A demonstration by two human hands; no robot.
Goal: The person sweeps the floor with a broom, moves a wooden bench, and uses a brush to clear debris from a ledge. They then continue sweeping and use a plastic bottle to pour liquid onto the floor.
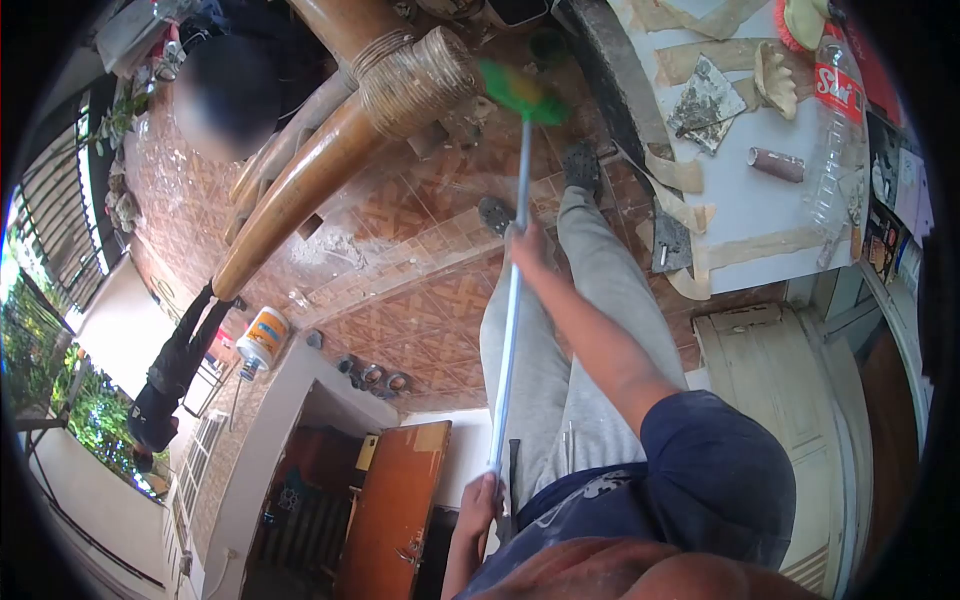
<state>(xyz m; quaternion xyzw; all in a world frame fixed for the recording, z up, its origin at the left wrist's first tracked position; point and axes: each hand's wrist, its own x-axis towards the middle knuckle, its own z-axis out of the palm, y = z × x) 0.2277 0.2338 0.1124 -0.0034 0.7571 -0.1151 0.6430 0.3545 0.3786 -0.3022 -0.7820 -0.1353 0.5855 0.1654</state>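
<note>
A broom with a light blue handle (509, 370) and a green head (525, 95) slants across the view, its head over the tiled floor and blurred. My right hand (527, 250) is closed around the middle of the handle, arm stretched forward. Closer to my body, my left hand (480, 500) grips the handle near its top end. The broom head lies beyond my dark shoes, beside a thick bamboo-like post (330, 150) bound with rope (425, 80). Pale dust and crumbs (340, 248) are scattered on the tiles.
To the right, a white table (740, 225) bears a plastic bottle (835, 110), a shell-like piece (775, 80) and a small roll (776, 164). A white bucket (263, 337) stands left, near a person in dark clothes (165, 390). A brown door (392, 510) is at lower left.
</note>
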